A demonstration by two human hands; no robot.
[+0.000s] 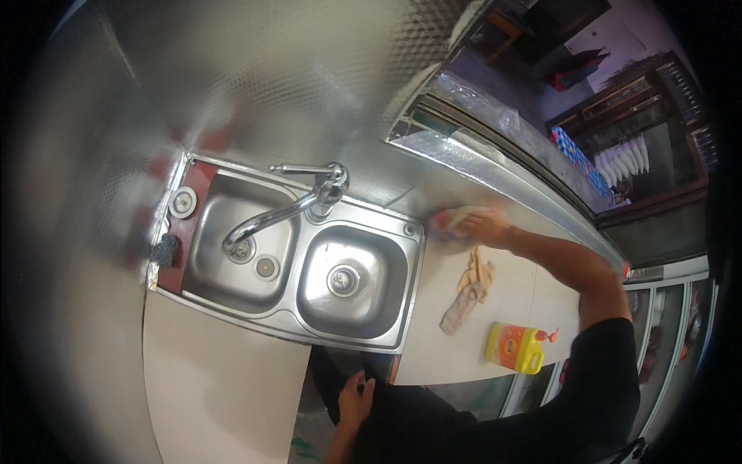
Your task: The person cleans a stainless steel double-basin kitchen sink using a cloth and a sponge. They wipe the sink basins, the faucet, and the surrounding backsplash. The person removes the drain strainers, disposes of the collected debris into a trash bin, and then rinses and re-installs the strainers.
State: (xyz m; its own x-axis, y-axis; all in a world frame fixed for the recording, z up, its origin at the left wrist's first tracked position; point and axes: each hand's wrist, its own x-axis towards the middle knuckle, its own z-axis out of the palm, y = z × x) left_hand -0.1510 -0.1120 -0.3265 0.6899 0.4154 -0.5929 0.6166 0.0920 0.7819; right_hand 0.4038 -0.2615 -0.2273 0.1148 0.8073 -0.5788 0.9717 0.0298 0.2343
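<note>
At the right end of the sink, by the metal wall, my right hand (488, 227) presses a blurred red and whitish cloth (446, 221) onto the pale countertop (506, 282). Its fingers are closed over the cloth. My left hand (356, 398) hangs low in front of the sink's edge, fingers curled in and nothing visible in them. Just nearer than my right hand lies a limp yellow rubber glove (478, 272) with a patterned cuff (461, 308). A yellow pump bottle (510, 346) with an orange label and red pump lies farther right.
Left of the cloth is a steel double-bowl sink (413, 294) with a curved chrome faucet (282, 216). A drain strainer (183, 203) and a dark scouring pad (164, 250) sit at its left rim. A window ledge (495, 166) runs along the back right. Glass-fronted shelves (665, 332) stand at far right.
</note>
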